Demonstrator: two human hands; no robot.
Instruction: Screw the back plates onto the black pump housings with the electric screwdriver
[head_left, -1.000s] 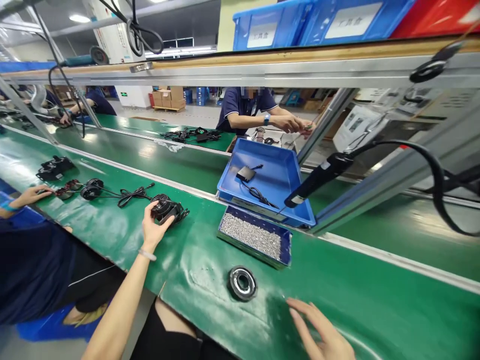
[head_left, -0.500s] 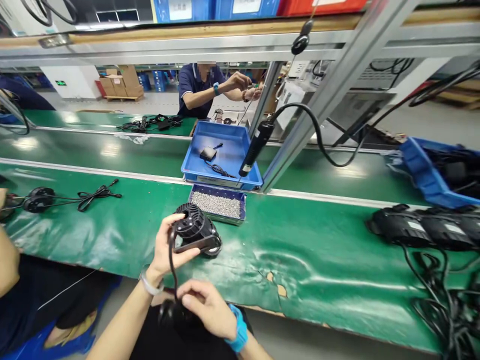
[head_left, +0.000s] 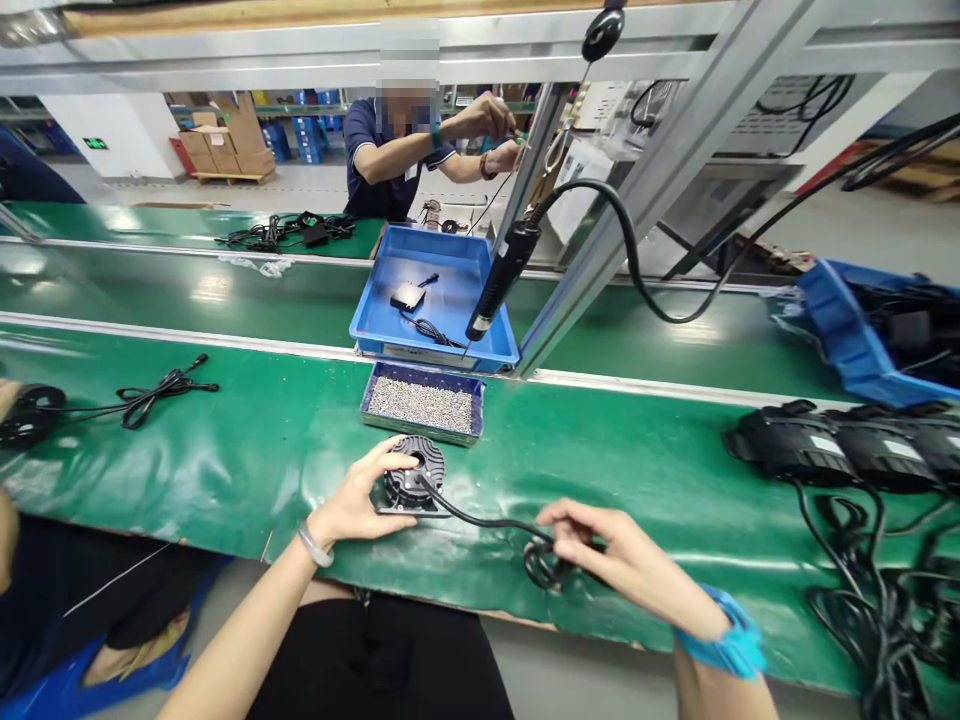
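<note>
While both forearms reach in over the near edge of the green surface (head_left: 600, 450), the left hand (head_left: 360, 495) comes from the near left, its wrist ringed by a pale bracelet (head_left: 314, 545). Its fingers and thumb are spread around a black housing (head_left: 427, 462), gripping it from the left, with one fingertip on the round face and the thumb along the near side. The right hand (head_left: 611, 545), wearing a blue wristband (head_left: 724, 635), extends from the near right with bent fingers pinched together on a black cable (head_left: 480, 520).

The housing is in front of the person, towards the surface's near edge and just nearer than a small blue tray (head_left: 478, 425) of metal pieces (head_left: 424, 403). Whether it touches the surface or is held slightly above cannot be told. Its face is round and dark, patterned with curved ribs, and a flat piece with a straight edge shows on the near side. The cable leaves this face and runs rightward in a shallow curve to the right hand, where loops bunch beneath the fingers, close to the near edge.
</note>
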